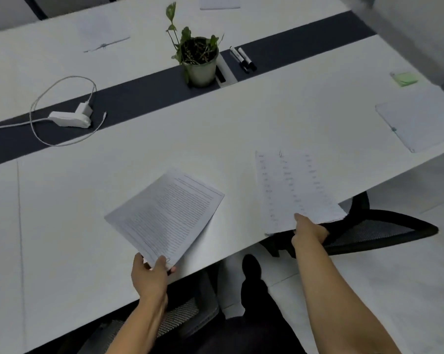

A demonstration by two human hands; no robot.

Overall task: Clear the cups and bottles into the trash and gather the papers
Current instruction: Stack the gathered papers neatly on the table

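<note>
Single head-worn view, looking forward and steeply down, close over the white table [215, 129] edge, wide-angle

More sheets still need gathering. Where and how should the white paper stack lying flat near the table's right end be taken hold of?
Probably by the near edge of the white paper stack, coming from the table's near side. It lies flat, so a thumb must slide under that edge, which sits close to the table rim.

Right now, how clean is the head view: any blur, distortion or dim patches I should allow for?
Head view: dim and flat overall. The top right corner is smeared, and the green sticky notes beside it are soft. The table edges bow from the wide-angle lens. Text on the sheets in the left hand and right hand shows as lines only, unreadable.
</note>
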